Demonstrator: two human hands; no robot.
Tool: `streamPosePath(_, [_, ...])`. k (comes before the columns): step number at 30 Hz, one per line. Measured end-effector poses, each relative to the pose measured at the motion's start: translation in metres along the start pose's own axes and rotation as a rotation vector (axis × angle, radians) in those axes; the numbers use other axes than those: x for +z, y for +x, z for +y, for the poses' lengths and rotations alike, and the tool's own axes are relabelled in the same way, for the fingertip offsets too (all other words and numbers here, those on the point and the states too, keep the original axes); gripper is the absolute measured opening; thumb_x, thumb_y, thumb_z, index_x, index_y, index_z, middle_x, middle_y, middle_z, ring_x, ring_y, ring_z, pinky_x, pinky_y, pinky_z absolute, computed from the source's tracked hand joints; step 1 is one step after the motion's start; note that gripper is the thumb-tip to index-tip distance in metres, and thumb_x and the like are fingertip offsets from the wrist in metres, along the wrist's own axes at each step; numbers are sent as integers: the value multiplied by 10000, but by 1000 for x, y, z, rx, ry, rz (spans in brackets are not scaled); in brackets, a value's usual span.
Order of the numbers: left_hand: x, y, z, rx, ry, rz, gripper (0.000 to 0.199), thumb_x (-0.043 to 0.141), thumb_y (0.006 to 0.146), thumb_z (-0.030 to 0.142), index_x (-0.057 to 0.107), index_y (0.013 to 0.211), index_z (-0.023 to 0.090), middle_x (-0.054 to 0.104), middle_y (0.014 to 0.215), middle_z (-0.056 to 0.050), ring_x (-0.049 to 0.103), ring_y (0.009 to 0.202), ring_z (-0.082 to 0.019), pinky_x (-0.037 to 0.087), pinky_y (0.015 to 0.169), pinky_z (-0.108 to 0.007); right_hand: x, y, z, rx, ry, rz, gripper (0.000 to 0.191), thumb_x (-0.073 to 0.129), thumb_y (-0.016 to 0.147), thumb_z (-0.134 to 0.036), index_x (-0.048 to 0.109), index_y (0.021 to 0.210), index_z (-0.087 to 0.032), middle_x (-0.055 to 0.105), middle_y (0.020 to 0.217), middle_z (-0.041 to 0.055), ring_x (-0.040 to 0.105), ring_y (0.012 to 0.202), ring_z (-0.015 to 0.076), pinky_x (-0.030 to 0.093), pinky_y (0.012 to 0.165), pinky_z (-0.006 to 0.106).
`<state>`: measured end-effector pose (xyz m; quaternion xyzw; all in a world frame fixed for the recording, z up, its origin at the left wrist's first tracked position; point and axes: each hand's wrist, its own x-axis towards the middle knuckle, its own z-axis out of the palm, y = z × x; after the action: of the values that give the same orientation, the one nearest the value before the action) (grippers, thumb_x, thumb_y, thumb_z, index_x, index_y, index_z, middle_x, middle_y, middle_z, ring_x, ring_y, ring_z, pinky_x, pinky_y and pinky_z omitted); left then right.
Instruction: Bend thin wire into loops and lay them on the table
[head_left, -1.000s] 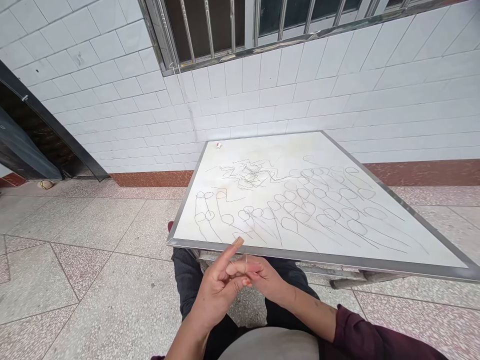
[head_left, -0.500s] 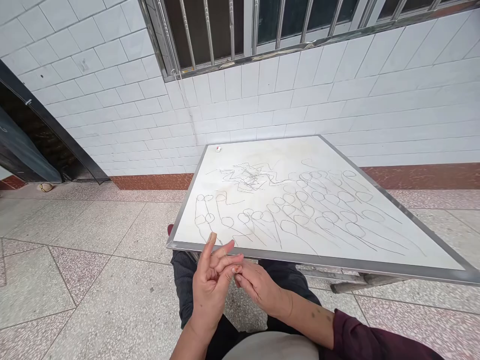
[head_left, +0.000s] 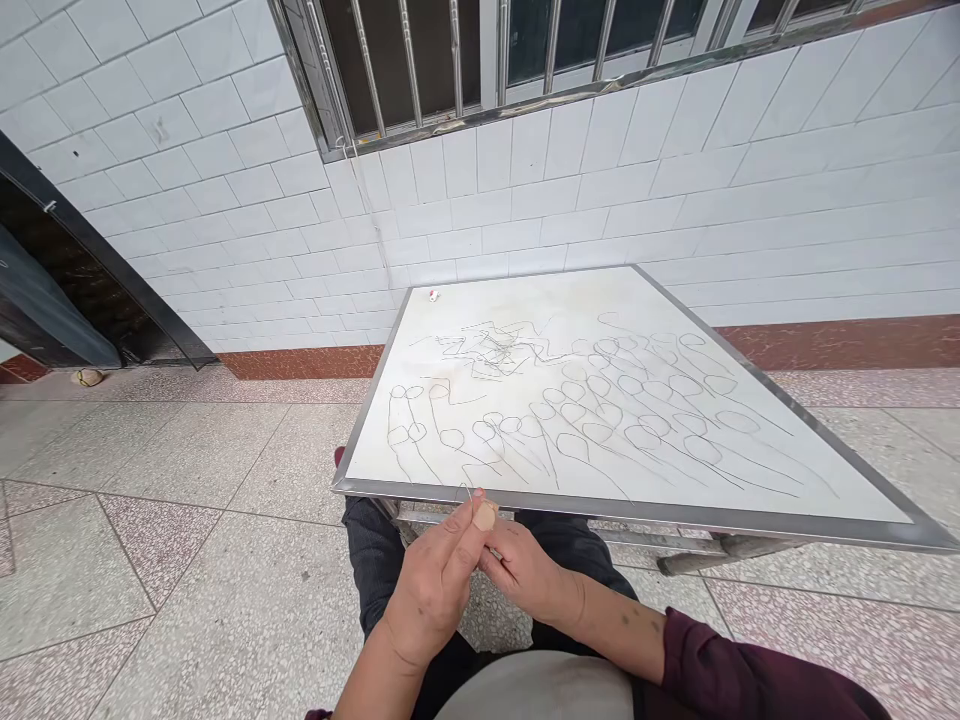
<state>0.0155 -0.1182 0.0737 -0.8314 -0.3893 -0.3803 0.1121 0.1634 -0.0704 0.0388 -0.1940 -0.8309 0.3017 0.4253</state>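
Note:
My left hand [head_left: 435, 575] is closed, its thumb and fingers pinching a thin dark wire [head_left: 466, 490]. A small bent end of this wire sticks up above the fingertips, in front of the table's near edge. My right hand [head_left: 532, 575] is closed too, fingertips pressed against the left ones on what looks like the same wire; its grip is partly hidden. On the white table [head_left: 555, 290] lie many thin wires with a round loop and long tail [head_left: 649, 430]. Farther back sits a tangled heap of zigzag wires [head_left: 499, 345].
The table has a grey metal rim [head_left: 600, 500] and stands against a white tiled wall [head_left: 480, 240]. A tiny white and red object [head_left: 434, 296] lies at its far left corner. Above is a barred window [head_left: 525, 50]. My legs [head_left: 375, 560] are under the near edge.
My left hand's spread fingers have folded in, and its thumb now presses beside the right fingertips. A bent wire end shows above them. The camera view has shifted slightly.

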Motion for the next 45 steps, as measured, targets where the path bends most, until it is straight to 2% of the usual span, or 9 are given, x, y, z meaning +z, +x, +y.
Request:
streamPosePath(5, [-4, 3, 1, 25, 28, -36, 647, 452, 871, -27, 237, 1466, 106, 530, 1350, -189, 510, 1248, -219, 522, 952, -357, -5, 3, -5, 7, -68, 39, 163, 397, 916, -195, 501, 790, -199, 549, 679, 17, 485, 621, 148, 405, 572, 263])
streamPosePath(10, [2, 0, -4, -82, 11, 54, 700, 477, 871, -9, 180, 1485, 150, 633, 1225, -151, 619, 1102, -183, 558, 884, -329, -11, 5, -11, 58, -11, -32, 184, 378, 933, -176, 533, 835, -196, 573, 714, 20, 508, 672, 151, 420, 639, 272])
streamPosePath(14, [4, -5, -8, -151, 39, 50, 723, 514, 864, 13, 182, 1486, 170, 656, 1187, -138, 666, 999, -169, 572, 830, -304, -14, 6, -13, 55, -20, -64, 200, 362, 953, -196, 545, 871, -193, 568, 697, 14, 502, 669, 153, 412, 648, 278])
streamPosePath(19, [3, -5, -9, -131, 98, 34, 750, 534, 848, -2, 177, 1487, 161, 670, 1172, -126, 655, 1016, -177, 552, 846, -313, -14, 6, -13, 16, -62, -75, 261, 325, 974, -247, 545, 846, -188, 541, 676, 18, 478, 646, 158, 405, 619, 282])
streamPosePath(25, [0, -3, -8, -146, 144, 48, 729, 536, 859, 20, 195, 1484, 175, 696, 1126, -101, 672, 944, -172, 548, 783, -295, -16, 8, -15, -27, -82, -104, 300, 285, 988, -273, 534, 842, -192, 551, 683, 26, 484, 646, 164, 411, 612, 284])
streamPosePath(31, [-5, -3, -12, -74, 148, -78, 736, 498, 859, -5, 172, 1493, 177, 705, 1051, -106, 665, 911, -191, 536, 752, -320, -21, 9, -15, -4, -78, -120, 326, 261, 990, -293, 525, 822, -200, 555, 693, 32, 484, 651, 168, 414, 611, 288])
streamPosePath(36, [-11, -3, -13, -117, 98, -176, 689, 445, 890, 27, 155, 1497, 179, 706, 992, -90, 657, 868, -183, 527, 746, -319, -24, 9, -13, 70, 33, -89, 340, 297, 992, -331, 509, 760, -202, 531, 654, 6, 494, 644, 149, 413, 629, 273])
streamPosePath(40, [-12, -4, -12, -179, -10, -247, 693, 408, 904, 51, 96, 1502, 206, 696, 985, -65, 629, 772, -152, 523, 709, -304, -28, 9, -13, 143, 134, -82, 341, 314, 998, -348, 543, 798, -194, 552, 660, -6, 527, 651, 130, 428, 655, 256])
streamPosePath(45, [-16, 2, -10, -257, -169, -273, 657, 374, 922, 90, 93, 1502, 220, 688, 1009, -69, 600, 738, -136, 525, 714, -303, -33, 9, -15, 133, 21, -114, 361, 309, 1000, -336, 567, 793, -193, 572, 678, 0, 520, 678, 137, 421, 678, 266])
